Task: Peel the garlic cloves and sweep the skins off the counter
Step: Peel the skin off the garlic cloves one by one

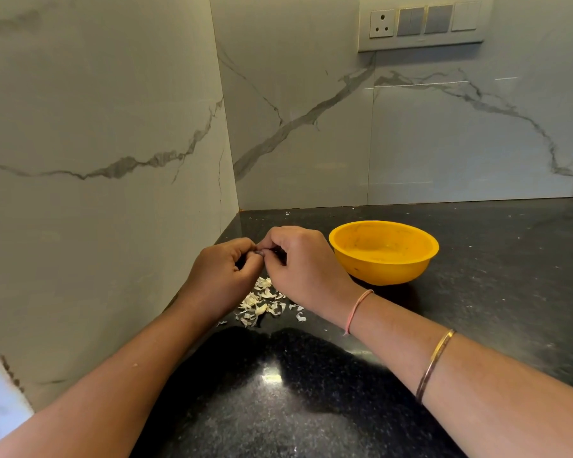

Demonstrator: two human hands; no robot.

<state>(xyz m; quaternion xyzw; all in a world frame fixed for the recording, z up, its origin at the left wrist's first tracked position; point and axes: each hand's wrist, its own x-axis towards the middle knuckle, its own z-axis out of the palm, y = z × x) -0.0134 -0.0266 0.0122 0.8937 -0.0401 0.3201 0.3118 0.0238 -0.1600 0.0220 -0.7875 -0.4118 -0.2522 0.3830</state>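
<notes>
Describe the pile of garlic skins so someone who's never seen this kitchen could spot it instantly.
Find the black counter in the corner of the marble walls. Left of the yellow bowl, under the left hand and right hand, lies the pile of garlic skins: pale papery flakes against dark stone.

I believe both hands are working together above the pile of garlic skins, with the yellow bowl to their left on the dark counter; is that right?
Not quite: the head view shows the yellow bowl to their right, not left. The left hand and right hand do work together above the garlic skins on the dark counter.
</notes>
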